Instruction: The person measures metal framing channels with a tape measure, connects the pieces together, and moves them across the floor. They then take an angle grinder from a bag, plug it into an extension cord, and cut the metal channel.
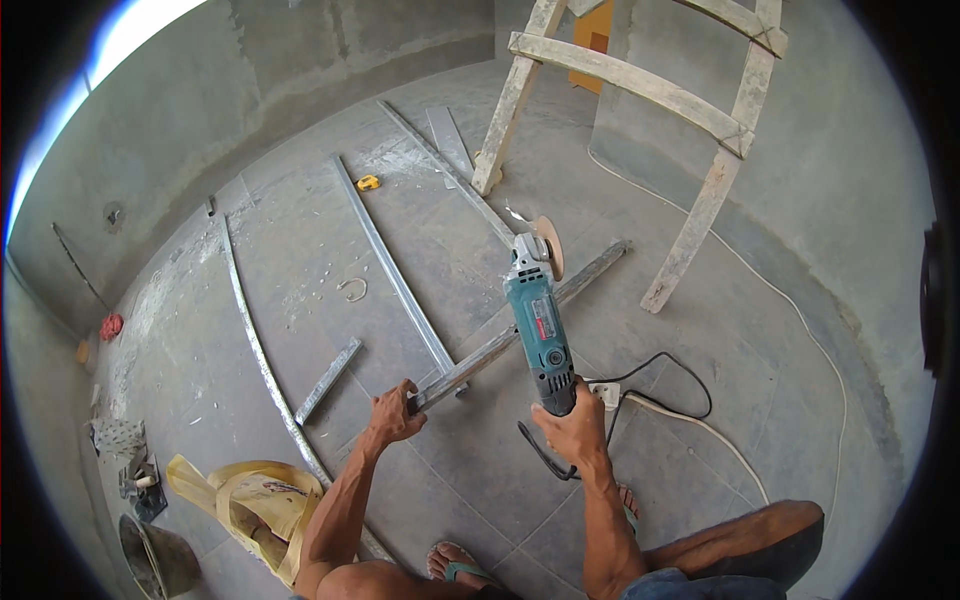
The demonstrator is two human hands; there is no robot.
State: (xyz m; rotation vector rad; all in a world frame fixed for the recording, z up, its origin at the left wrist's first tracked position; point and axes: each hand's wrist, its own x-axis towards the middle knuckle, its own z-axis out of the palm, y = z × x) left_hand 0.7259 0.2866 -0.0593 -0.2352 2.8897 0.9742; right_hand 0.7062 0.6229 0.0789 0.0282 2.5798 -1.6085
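Observation:
My right hand (575,428) is wrapped round the rear grip of a teal angle grinder (537,318). The grinder points away from me, and its tan disc (550,248) stands on edge at the far end. Under the grinder's body runs a long grey bar (478,358), slanting from near left to far right; its material is hard to tell. At the bar's near end my left hand (397,412) is closed, fingers bent over it. A black cord (690,365) loops beside my right hand, close to a white socket block (607,396).
Metal profiles (390,265) lie on the tiled floor, with a short piece (328,380) and a yellow tape measure (369,183) among them. A wooden trestle (690,225) stands far right. A yellow sack (265,505) and bucket (160,560) sit near left. A white cable (800,310) trails along the right.

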